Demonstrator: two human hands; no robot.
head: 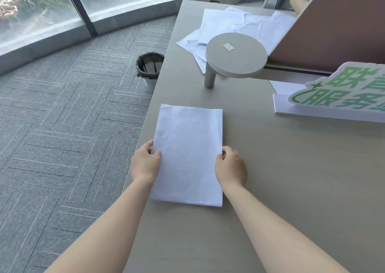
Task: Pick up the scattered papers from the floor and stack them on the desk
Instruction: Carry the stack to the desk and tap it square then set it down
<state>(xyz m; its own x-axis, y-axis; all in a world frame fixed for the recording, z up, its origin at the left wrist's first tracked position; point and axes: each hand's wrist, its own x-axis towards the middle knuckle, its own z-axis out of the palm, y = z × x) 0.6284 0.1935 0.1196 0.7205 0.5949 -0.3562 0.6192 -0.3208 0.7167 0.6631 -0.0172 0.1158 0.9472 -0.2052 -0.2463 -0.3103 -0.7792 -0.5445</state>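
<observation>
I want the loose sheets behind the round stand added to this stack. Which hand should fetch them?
Probably the right hand: the loose sheets lie far right of the stack, while the left hand pinches its left edge.

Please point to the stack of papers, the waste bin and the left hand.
stack of papers (pixel 187 154): head view, middle of the top sheet.
waste bin (pixel 149 64): head view, inside the bag-lined opening.
left hand (pixel 145 163): head view, back of the hand.

The desk (pixel 281 168) bears a paper stack (pixel 187 154), loose sheets (pixel 220 27) and a sign (pixel 333 99).
</observation>
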